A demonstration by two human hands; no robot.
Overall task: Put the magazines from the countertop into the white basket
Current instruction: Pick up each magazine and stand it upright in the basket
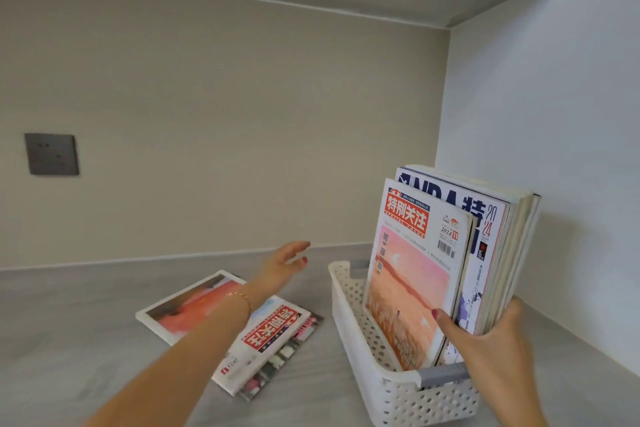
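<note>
Reaching forward from the lower left of the head view, the left arm extends across the countertop (86,315) with a thin bracelet (241,298) at the wrist. The left hand (285,262) hovers above the counter, palm turned toward the right, fingers straight and loosely spread, holding nothing and touching nothing. The right arm enters from the lower right corner; its forearm is cut off by the frame edge. The right hand (491,333) grips the lower near edge of the upright magazines (485,253), thumb pressed on the front pink cover (412,288), the fingers wrapped behind the stack and hidden from view. These magazines stand on end in the basket (349,322), leaning slightly toward the right wall; a larger issue with blue lettering stands behind the pink one, and several more spines follow, their count hard to tell. The basket is white, perforated, with a grey handle (445,374) at its near end; the far handle is mostly hidden by the magazines. Two magazines remain flat on the countertop, left of the basket and apart from it: a red-titled magazine (270,340) lying over a darker one (294,350) whose cover is mostly concealed. A white-bordered book (180,308) lies just beside them, partly covered by the left forearm. A grey socket (52,154) is on the back wall.
</note>
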